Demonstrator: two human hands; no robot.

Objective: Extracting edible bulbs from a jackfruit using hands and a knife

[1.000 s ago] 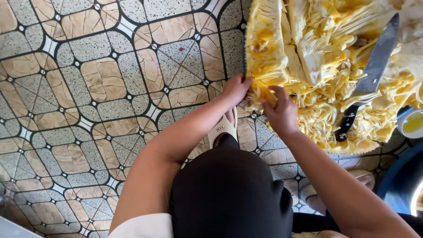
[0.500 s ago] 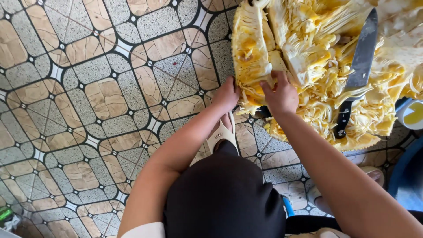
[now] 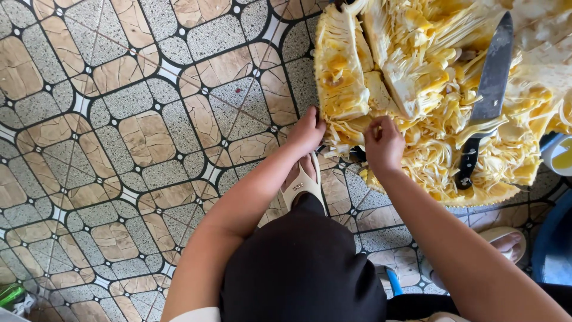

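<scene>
- Your left hand [image 3: 307, 132] presses against the near-left edge of the cut jackfruit [image 3: 417, 89], fingers curled at the rind; it looks like a brace to keep the fruit from sliding on the tiled floor [image 3: 119, 131]. Can't tell whether it actually grips anything.
- Your right hand [image 3: 384, 145] is closed, pinching into the yellow fibres at the fruit's near edge, just right of the left hand. Whether it has hold of a pod or only strands is hidden.
- The jackfruit sits on the floor at far right, split open with the flesh facing up, so the pods are reachable from above.
- One knife [image 3: 487, 101] lies flat on top of the flesh, right of both hands, black handle toward you; parked within reach, neither hand touching it.
- Count: one fruit in several opened sections, one knife, two beige sandals [image 3: 301, 189], the second [image 3: 506, 238] at near right.
- A blue tub rim [image 3: 551, 244] shows at the right edge.
</scene>
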